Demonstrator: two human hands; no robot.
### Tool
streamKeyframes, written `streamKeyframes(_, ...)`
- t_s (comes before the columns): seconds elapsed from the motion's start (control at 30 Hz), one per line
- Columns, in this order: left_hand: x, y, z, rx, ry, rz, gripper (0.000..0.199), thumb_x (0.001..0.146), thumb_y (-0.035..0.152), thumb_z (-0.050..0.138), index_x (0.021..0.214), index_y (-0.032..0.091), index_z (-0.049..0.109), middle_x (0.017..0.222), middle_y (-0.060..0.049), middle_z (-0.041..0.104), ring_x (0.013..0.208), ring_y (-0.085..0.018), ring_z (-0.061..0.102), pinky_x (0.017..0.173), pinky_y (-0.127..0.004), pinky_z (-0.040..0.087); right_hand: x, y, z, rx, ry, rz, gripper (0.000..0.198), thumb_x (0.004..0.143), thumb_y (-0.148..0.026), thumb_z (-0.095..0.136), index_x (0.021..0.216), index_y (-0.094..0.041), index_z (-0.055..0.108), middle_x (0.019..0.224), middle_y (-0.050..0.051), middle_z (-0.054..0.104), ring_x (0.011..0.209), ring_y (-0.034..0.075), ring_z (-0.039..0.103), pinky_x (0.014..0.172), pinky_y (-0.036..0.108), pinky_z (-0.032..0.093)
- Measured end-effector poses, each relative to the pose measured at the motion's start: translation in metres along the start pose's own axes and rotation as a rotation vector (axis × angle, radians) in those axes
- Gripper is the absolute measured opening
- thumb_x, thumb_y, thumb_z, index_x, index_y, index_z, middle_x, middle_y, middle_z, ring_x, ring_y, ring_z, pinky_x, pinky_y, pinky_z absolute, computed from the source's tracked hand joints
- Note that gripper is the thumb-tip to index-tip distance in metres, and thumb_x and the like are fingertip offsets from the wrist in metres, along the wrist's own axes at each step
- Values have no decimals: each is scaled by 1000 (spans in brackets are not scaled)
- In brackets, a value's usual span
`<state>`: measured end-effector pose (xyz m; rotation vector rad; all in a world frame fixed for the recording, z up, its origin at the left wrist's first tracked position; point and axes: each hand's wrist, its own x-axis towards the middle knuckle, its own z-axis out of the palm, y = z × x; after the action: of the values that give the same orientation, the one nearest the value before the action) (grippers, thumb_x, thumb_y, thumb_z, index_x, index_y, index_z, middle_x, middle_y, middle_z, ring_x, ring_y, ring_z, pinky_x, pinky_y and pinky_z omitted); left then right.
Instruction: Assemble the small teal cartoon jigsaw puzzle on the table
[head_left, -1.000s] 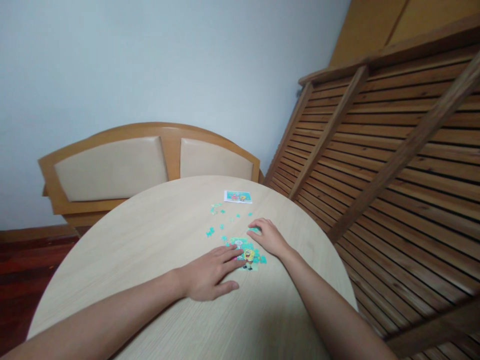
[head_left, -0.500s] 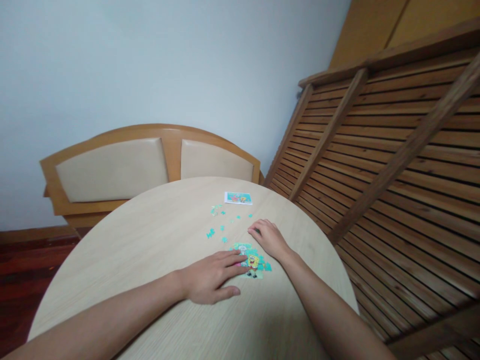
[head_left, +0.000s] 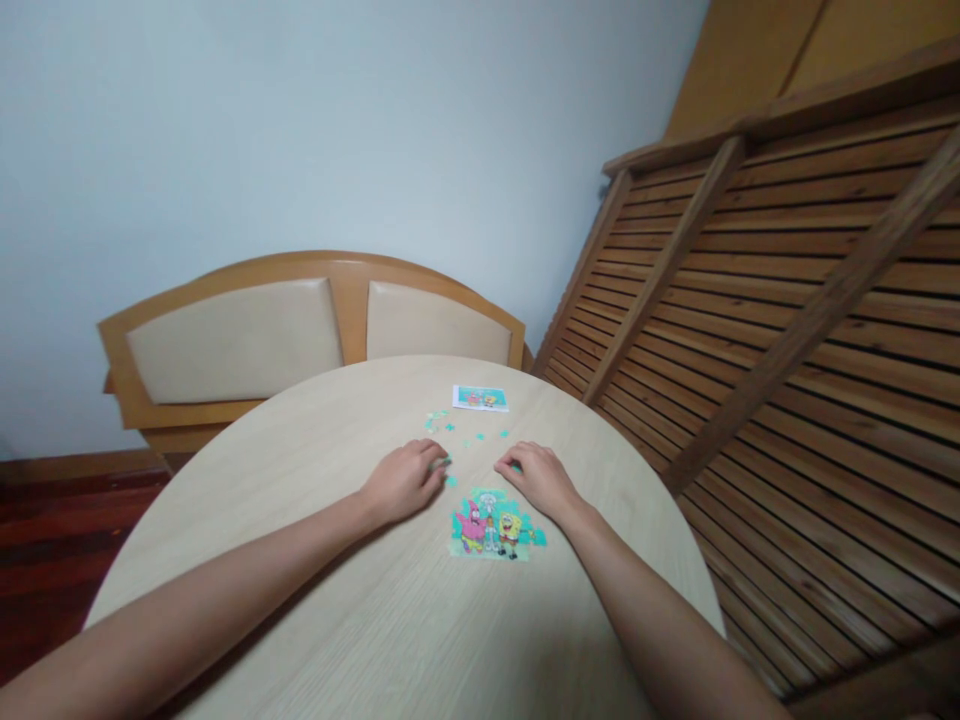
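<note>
A partly assembled jigsaw puzzle lies flat on the table; its pink, pale and yellow cartoon figures show fully. Beyond its upper left, my left hand has its fingers curled, with the tips closed at a small green puzzle piece. My right hand rests at the puzzle's upper right edge, thumb and fingers pinched together. A bit of green shows between them, seemingly another puzzle piece. One loose piece lies just below my left fingertips.
A reference picture card lies toward the far side of the round wooden table. Several loose pieces are scattered before it. Behind the table stands a padded bench; a slatted wooden panel leans at the right.
My left hand has lifted off the puzzle and moved away from me to the loose pieces, uncovering the pink figure. The right hand stays nearly still. The view has shifted slightly.
</note>
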<state>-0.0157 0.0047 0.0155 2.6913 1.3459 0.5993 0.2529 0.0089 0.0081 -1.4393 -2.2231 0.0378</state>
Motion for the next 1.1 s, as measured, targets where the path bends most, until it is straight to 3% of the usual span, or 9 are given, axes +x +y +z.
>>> streamKeyframes(0.07, 15, -19, 0, 78, -17, -106, 27, 97, 28, 44, 114, 19, 64, 120, -10, 65, 111, -24, 61, 96, -34, 48, 0, 0, 0, 17, -6, -2, 18, 92, -35, 63, 82, -22, 72, 88, 4, 73, 89, 21, 65, 81, 33, 44)
streamKeyframes(0.23, 50, -50, 4, 146, -44, -220, 28, 96, 28, 46, 112, 18, 67, 116, -12, 66, 109, -27, 62, 90, -35, 50, -1, 3, 0, 43, -5, -10, 14, 90, -32, 65, 84, -22, 72, 90, 5, 72, 91, 21, 65, 82, 33, 43)
streamKeyframes(0.53, 82, -57, 16, 165, -105, -319, 25, 97, 32, 52, 110, 20, 70, 115, -12, 66, 109, -26, 62, 90, -33, 50, -3, 6, 3, 33, -8, -3, 12, 89, -32, 67, 87, -21, 71, 93, 5, 72, 93, 22, 64, 84, 33, 44)
streamKeyframes(0.67, 92, -65, 18, 140, -178, -317, 26, 98, 34, 58, 117, 16, 63, 119, -10, 63, 105, -23, 63, 90, -41, 53, -4, 6, 3, 37, -11, 5, 12, 90, -32, 67, 87, -21, 71, 94, 5, 71, 94, 21, 63, 85, 33, 44)
streamKeyframes(0.93, 81, -74, 15, 78, -246, -295, 28, 98, 34, 59, 119, 15, 61, 119, -9, 62, 102, -22, 63, 88, -42, 55, -5, 6, 3, 60, -9, -1, 11, 90, -31, 66, 88, -21, 70, 95, 5, 71, 96, 21, 63, 87, 33, 45)
streamKeyframes(1.1, 58, -71, 7, -3, -190, -290, 16, 93, 17, 57, 104, 15, 68, 98, -9, 72, 89, -19, 66, 80, -27, 49, -6, 7, 3, 83, -17, -12, 10, 90, -30, 66, 91, -21, 71, 96, 5, 71, 97, 21, 62, 88, 33, 45)
